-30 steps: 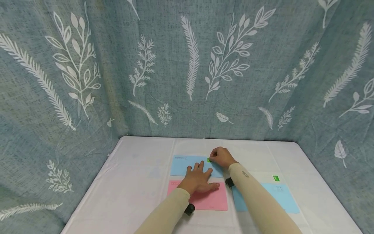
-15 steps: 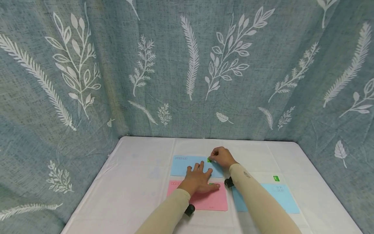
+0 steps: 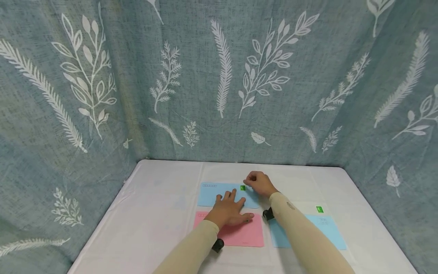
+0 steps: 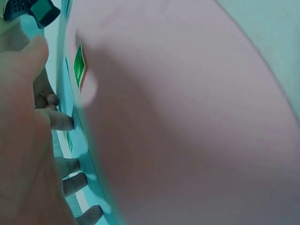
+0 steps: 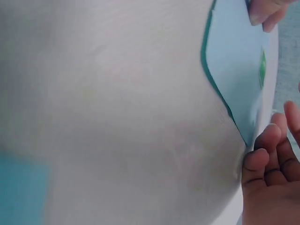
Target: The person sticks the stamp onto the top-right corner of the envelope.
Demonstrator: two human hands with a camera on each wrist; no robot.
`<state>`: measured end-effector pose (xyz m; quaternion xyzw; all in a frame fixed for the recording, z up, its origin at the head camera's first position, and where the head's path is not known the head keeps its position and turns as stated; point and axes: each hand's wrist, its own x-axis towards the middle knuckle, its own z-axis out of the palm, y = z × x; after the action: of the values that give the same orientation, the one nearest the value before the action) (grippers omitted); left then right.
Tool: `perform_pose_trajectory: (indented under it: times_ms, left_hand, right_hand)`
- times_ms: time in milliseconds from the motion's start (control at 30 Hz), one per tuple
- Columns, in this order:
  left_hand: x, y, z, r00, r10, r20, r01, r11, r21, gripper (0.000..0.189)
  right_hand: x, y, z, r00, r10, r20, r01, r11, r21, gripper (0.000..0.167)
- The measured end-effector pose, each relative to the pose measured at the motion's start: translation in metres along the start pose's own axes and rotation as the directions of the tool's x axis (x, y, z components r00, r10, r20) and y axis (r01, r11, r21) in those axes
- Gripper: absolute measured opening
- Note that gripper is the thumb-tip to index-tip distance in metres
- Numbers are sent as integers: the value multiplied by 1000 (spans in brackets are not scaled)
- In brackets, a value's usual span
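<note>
A blue envelope (image 3: 208, 196) lies at the middle back of the table, with a green stamp (image 3: 242, 187) at its upper right. Spread over it is my left hand (image 3: 227, 211), fingertips resting on the blue paper. Its thumb reaches over the pink envelope (image 3: 244, 238) in front, partly covering another green stamp (image 4: 79, 68). Just right of the blue envelope's stamp is my right hand (image 3: 261, 184), thumb and fingers loosely curled with nothing seen between them. In the right wrist view, its fingertips are close by the envelope's corner, apart from the stamp (image 5: 262, 70).
At the right lies a second blue envelope (image 3: 328, 228), partly under the right forearm. A loose green stamp (image 3: 319, 209) sits just behind it on the white tablecloth (image 3: 164, 220). A leaf-patterned curtain (image 3: 191, 76) hangs behind the table and along its sides.
My right hand's fingertips have come off the blue envelope's stamp, which now shows whole. The left hand stays on the envelope. The head view has shifted slightly.
</note>
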<state>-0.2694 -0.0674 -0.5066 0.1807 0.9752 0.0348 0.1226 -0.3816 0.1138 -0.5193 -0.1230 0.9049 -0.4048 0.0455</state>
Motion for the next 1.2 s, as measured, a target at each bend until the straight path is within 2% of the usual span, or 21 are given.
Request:
perform_pose_trajectory:
  times_ms: [167,367,467,567,600,667,767,967,1067,1200]
  left_hand:
    - [-1,0,0,999,16,-41,-18,999,-46,73]
    - [-4,-2,6,991,-4,-136,-7,997,-80,79]
    - [-9,13,10,975,46,-216,-47,999,-2,80]
    - [-19,45,14,954,158,-255,-133,985,114,78]
    - [-23,56,17,948,197,-251,-163,975,151,78]
    - [-33,77,22,939,265,-219,-231,958,170,79]
    - [-45,96,31,930,315,-187,-288,945,156,79]
    - [-57,113,40,916,359,-181,-325,927,189,80]
    - [-61,121,45,910,390,-143,-359,911,203,82]
    - [-61,134,49,905,414,-93,-386,895,222,84]
  right_hand:
    - [-12,-3,-13,999,-16,-40,17,1000,23,14]
    - [-26,-10,-29,996,-89,-16,89,996,20,12]
    - [-35,-9,-42,994,-108,6,108,994,7,13]
    - [-47,-6,-58,994,-103,27,104,994,-19,14]
    - [-52,-4,-64,994,-103,32,104,994,-34,14]
    - [-61,1,-74,994,-106,36,108,992,-67,15]
    - [-74,7,-89,993,-113,40,116,988,-103,14]
    - [-91,24,-124,994,-103,46,109,983,-147,17]
    - [-102,40,-143,998,-59,38,65,984,-169,19]
    - [-121,73,-162,1000,20,7,-18,978,-207,17]
